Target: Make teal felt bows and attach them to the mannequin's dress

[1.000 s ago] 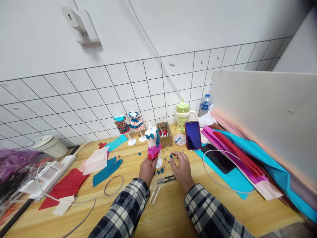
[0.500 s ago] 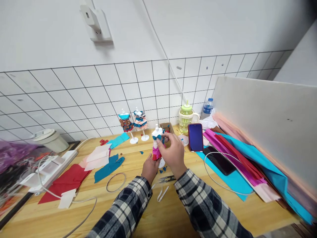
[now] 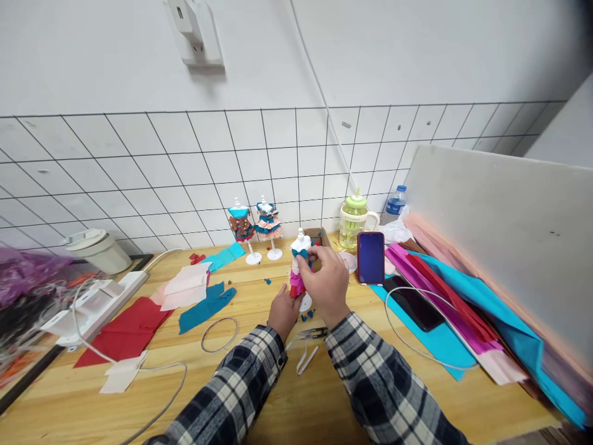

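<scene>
A small white dress-form mannequin [image 3: 301,242] stands in front of me, dressed in a pink, magenta and red crepe-paper skirt [image 3: 297,283]. Low down, my left hand [image 3: 283,312] has its fingers round the skirt and stand, partly hidden. At the chest, my right hand [image 3: 328,278] pinches the blue crepe-paper trim [image 3: 302,253] between thumb and forefinger. Blue paper scraps [image 3: 306,316] lie by the white round base [image 3: 306,303]. Small thread snips [image 3: 312,334] and a white strip [image 3: 306,361] rest nearer to me, between my forearms.
Two dressed mannequins, one brown and blue [image 3: 241,227], one peach and blue [image 3: 269,224], stand behind. Crepe-paper sheets lie left, including a red one [image 3: 123,334], near a power strip [image 3: 99,309]. A phone [image 3: 370,258], a cup [image 3: 354,224] and a paper stack [image 3: 463,303] are right.
The whole view has shifted slightly, so things sit a little further right. Both hands keep their places on the mannequin, with the right thumb and forefinger still at the blue trim.
</scene>
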The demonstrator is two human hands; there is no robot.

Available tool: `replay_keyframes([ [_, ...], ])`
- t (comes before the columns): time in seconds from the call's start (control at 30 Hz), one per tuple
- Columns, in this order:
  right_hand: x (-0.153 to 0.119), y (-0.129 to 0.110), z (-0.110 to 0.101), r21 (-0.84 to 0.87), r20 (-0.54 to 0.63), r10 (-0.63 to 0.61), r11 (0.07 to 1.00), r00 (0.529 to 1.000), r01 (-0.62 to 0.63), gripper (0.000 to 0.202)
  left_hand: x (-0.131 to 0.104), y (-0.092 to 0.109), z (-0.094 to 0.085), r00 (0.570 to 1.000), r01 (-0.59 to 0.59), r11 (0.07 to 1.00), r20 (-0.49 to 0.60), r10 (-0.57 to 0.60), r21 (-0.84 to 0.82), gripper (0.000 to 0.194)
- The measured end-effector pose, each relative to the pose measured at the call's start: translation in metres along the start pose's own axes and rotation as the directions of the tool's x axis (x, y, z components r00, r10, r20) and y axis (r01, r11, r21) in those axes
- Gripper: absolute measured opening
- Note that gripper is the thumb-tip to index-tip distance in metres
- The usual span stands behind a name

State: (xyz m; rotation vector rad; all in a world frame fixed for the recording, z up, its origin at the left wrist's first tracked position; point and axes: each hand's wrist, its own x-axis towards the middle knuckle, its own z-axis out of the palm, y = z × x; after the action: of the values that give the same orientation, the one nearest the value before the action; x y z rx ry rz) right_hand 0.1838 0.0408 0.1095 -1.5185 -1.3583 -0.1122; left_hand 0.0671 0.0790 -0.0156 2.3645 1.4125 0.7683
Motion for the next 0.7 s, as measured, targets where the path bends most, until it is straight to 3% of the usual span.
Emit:
replay_keyframes([
  [0.27,0.005,0.000,-0.003,0.091,0.014,-0.051,0.995,0.999,0.049,0.012,0.000,-0.001,0.000,1.000,-0.013,1.000,0.009,0.013,-0.008,0.022],
  [0.53,0.013,0.009,-0.003,0.269,0.008,0.070,0.961,0.998,-0.069,0.013,0.001,-0.001,0.001,1.000,-0.013,1.000,0.016,0.014,-0.012,0.024],
  [0.7,0.022,0.013,-0.011,0.175,0.043,0.068,0.982,0.997,-0.074,0.013,0.001,-0.001,0.001,1.000,-0.005,1.000,0.029,0.006,-0.011,0.024],
])
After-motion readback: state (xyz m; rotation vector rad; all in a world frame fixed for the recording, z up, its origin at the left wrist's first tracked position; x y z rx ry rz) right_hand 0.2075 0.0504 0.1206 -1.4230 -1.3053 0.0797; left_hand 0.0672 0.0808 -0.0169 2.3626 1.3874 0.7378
